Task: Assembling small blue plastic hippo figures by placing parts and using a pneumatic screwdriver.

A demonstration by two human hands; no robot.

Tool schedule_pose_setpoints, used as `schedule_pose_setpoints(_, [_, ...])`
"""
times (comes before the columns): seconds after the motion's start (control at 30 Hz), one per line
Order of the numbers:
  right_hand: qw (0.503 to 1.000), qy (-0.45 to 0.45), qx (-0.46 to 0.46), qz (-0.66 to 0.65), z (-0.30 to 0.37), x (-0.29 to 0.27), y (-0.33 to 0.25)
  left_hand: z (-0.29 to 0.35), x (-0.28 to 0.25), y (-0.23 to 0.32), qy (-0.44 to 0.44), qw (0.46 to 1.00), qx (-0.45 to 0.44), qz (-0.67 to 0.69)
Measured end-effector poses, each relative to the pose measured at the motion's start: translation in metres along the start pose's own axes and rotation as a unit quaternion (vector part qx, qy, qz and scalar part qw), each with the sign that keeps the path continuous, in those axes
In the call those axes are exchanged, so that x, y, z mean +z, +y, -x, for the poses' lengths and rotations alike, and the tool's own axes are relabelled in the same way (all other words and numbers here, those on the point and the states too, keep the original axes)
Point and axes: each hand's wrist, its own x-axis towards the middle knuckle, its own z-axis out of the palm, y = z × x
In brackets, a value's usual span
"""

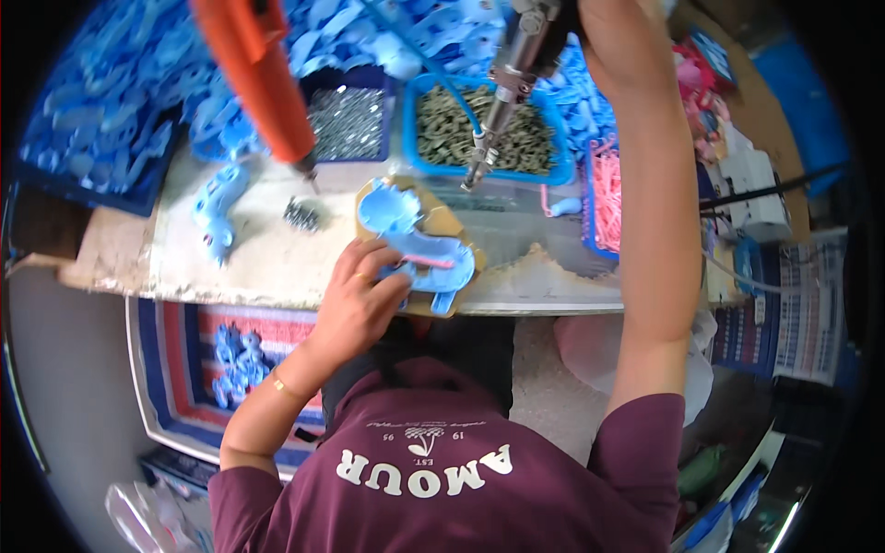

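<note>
A light-blue moulded plastic part lies in a tan jig at the table's front edge, with a thin pink strip across it. My left hand presses its curled fingers against the part's left side, holding it there. High at the upper right, my right hand is wrapped around the dark body of a metal air tool with a slim nozzle; the picture's edge cuts off some fingers. The nozzle points down, above the jig and apart from the part. An orange electric screwdriver hangs to the left, bit downward.
Behind the jig stand a dark-blue bin of metal pins and a blue tray of greenish-brown pieces. Pink strips fill a bin at right. Blue parts heap up at back left. Loose screws and another blue part lie left.
</note>
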Motion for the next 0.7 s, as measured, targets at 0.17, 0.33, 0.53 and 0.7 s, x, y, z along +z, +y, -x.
schedule_pose_setpoints(0.17, [0.992, 0.028, 0.056, 0.113, 0.004, -0.104, 0.077, 0.008, -0.112, 0.003, -0.139, 0.961, -0.140, 0.196])
schedule_pose_setpoints(0.33, [0.827, -0.012, 0.197, 0.526, 0.056, -0.185, 0.198, 0.045, -0.196, 0.015, -0.309, 0.928, -0.206, 0.038])
schedule_pose_setpoints(0.53, [0.717, -0.045, 0.059, 0.693, 0.096, -0.159, 0.240, 0.034, -0.165, 0.020, -0.223, 0.949, -0.223, 0.021])
schedule_pose_setpoints(0.7, [0.724, -0.052, 0.035, 0.686, 0.099, -0.181, 0.229, -0.018, -0.124, 0.018, -0.282, 0.942, -0.158, 0.093])
